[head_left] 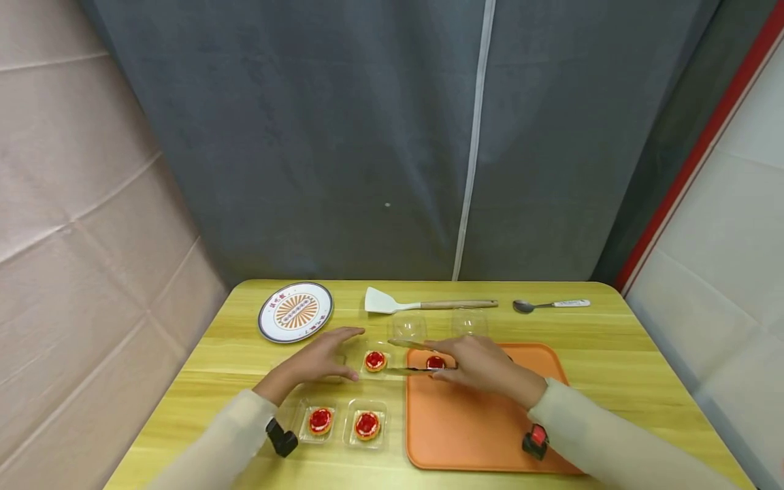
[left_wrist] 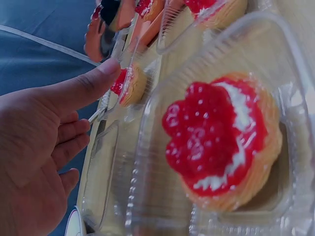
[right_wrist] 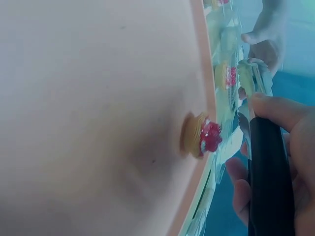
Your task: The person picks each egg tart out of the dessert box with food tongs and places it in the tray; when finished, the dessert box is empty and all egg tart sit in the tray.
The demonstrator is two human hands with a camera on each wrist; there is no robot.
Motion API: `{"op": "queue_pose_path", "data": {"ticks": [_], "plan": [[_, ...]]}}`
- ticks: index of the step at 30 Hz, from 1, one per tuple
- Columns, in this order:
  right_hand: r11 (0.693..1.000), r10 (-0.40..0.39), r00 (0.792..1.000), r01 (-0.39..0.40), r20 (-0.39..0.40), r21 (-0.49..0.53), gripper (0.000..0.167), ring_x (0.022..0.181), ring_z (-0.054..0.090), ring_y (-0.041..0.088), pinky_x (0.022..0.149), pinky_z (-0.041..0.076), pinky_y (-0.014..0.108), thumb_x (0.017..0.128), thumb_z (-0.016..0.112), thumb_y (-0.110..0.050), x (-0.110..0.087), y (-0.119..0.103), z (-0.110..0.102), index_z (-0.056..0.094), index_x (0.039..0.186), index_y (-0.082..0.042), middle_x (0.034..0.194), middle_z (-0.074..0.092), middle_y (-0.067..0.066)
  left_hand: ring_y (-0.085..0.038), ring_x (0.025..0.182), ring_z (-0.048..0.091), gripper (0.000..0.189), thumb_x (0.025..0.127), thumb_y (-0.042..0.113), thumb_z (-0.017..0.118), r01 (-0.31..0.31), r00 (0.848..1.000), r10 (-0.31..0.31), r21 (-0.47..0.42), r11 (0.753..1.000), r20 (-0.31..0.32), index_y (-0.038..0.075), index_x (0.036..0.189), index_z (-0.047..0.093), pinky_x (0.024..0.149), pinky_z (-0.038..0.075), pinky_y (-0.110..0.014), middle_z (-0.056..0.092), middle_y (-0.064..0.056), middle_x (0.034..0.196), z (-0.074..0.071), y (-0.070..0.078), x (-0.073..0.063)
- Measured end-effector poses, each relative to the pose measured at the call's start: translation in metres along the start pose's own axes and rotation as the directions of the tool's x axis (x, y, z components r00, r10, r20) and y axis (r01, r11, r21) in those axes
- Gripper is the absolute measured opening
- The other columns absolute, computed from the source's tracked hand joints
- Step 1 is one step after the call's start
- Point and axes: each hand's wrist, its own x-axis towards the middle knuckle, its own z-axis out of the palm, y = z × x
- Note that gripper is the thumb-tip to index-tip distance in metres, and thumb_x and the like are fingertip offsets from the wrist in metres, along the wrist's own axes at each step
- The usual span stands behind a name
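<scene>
My right hand grips a pair of tongs by the black handle, over the far left corner of the orange tray. The metal ends spread apart and point left, on either side of a red-topped tart in a clear plastic box. Another tart sits on the tray near its edge, below the tongs. My left hand hovers left of the boxed tart, fingers relaxed and holding nothing. In the left wrist view its thumb overlaps the box edge.
Two more boxed tarts stand at the front left. Behind lie a patterned plate, a white spatula with a wooden handle, and a spoon. Clear plastic boxes stand behind the tray.
</scene>
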Motion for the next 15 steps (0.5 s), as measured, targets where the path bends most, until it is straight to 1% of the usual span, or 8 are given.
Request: {"op": "queue_pose_path", "data": {"ticks": [3,4,7,12,15], "plan": [[1.000,0.005,1.000,-0.005,0.015,-0.013,0.059,0.050,0.028,0.002,0.048,0.027,0.024,0.093,0.077,-0.041,0.007,-0.004,0.000,0.061,0.146,-0.019,0.061,0.045,-0.015,-0.039,0.142,0.046,0.096,0.077,0.035,0.091,-0.010,1.000,0.010,0.000,1.000,0.010,0.000,0.153,0.045,0.118,0.038,-0.055,0.048,-0.019,0.155,0.005,-0.002,0.004],[1.000,0.003,1.000,-0.003,0.016,-0.015,0.059,0.050,0.027,0.002,0.047,0.025,0.024,0.093,0.077,-0.040,0.009,-0.006,0.000,0.061,0.145,-0.019,0.059,0.041,-0.015,-0.039,0.142,0.046,0.095,0.077,0.035,0.091,-0.012,1.000,0.012,-0.002,1.000,0.012,-0.001,0.153,0.045,0.118,0.038,-0.055,0.049,-0.019,0.154,0.007,-0.003,0.005],[0.999,0.005,1.000,-0.004,0.018,-0.036,0.057,0.051,0.025,0.004,0.048,0.025,0.025,0.094,0.076,-0.040,0.016,-0.009,0.002,0.062,0.144,-0.019,0.057,0.035,-0.014,-0.038,0.143,0.045,0.095,0.077,0.035,0.091,0.004,1.000,-0.004,-0.015,1.000,0.020,0.001,0.153,0.046,0.120,0.036,-0.054,0.048,-0.018,0.155,0.010,-0.003,0.007],[0.998,0.004,1.000,-0.002,0.026,-0.064,0.054,0.054,0.029,0.005,0.051,0.031,0.027,0.093,0.076,-0.041,0.028,-0.015,0.003,0.065,0.142,-0.021,0.064,0.049,-0.013,-0.035,0.141,0.047,0.091,0.076,0.034,0.091,0.034,0.999,-0.033,-0.045,0.998,0.019,0.002,0.150,0.049,0.121,0.036,-0.052,0.054,-0.014,0.151,0.014,-0.002,0.008],[0.999,-0.001,0.999,0.003,0.046,-0.046,0.054,0.051,0.031,0.006,0.049,0.031,0.027,0.093,0.077,-0.040,0.033,-0.019,0.003,0.065,0.142,-0.019,0.068,0.059,-0.009,-0.033,0.140,0.049,0.088,0.077,0.033,0.091,0.047,0.999,-0.046,-0.066,0.997,0.019,0.002,0.149,0.051,0.120,0.037,-0.051,0.058,-0.011,0.146,0.016,-0.002,0.009]]}}
